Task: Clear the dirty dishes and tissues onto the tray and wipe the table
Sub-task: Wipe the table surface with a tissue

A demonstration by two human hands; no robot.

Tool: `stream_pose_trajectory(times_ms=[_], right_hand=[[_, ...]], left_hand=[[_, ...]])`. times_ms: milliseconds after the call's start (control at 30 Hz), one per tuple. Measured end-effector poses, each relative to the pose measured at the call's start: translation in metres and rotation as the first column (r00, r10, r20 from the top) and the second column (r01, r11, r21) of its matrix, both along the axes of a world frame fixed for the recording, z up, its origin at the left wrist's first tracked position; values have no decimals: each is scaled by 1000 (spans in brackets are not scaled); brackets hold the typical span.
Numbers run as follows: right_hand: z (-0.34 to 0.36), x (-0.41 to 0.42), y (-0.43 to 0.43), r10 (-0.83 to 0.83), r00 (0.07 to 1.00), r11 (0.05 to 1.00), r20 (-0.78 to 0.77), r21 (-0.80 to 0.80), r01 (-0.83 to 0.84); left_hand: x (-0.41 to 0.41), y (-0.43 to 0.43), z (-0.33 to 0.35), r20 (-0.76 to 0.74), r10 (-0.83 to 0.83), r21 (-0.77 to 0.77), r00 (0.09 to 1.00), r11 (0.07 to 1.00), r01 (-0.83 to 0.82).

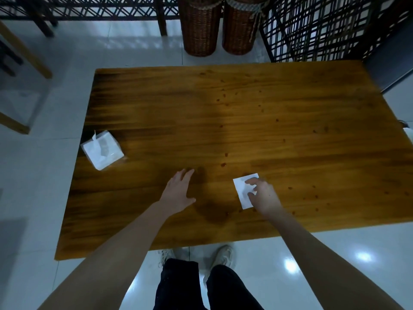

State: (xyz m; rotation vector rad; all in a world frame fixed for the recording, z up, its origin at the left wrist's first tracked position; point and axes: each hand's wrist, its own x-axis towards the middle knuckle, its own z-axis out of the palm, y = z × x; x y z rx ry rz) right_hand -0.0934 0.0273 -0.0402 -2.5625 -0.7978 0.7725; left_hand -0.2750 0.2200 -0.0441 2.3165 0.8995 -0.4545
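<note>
Wooden table [268,113] is in front of me. My left hand [178,191] lies flat on its near part, fingers straight. To the right, my right hand [262,195] pinches a folded white tissue [240,189] against the wood with bent fingers and thumb. Farther, at the left edge, lies a tissue pack [102,149]. Beyond the far edge stand two wicker baskets [200,25].

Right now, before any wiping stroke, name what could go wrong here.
1. The small tissue under the right hand may only smear the reddish spots scattered widely across the table, or it may tear.
2. The tissue pack sits at the table's left edge, so a wide sweep could knock it to the floor.
3. The left hand lies flat on the wood and could pick up residue.
</note>
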Motion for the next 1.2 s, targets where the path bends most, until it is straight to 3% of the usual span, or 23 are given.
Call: stream_pose_trajectory(times_ms=[367,500,667,1033,1200], right_hand=[[-21,6,4,149,985,985,88,-105,-140],[-22,0,2,283,951,954,125,-135,-267],[-31,-25,-11,370,918,929,144,-86,-360],[-35,-70,-19,97,991,991,88,88,-104],[-34,-88,-24,109,987,984,114,131,-124]], left_hand=[[-4,-5,-4,-17,26,16,1000,1000,-26],[-4,-4,-2,-27,12,-15,1000,1000,-12],[-1,-7,0,-17,-7,-19,1000,1000,7],[-15,-13,0,-41,-88,-27,995,996,87],[-29,-8,2,-59,-104,-19,993,994,103]])
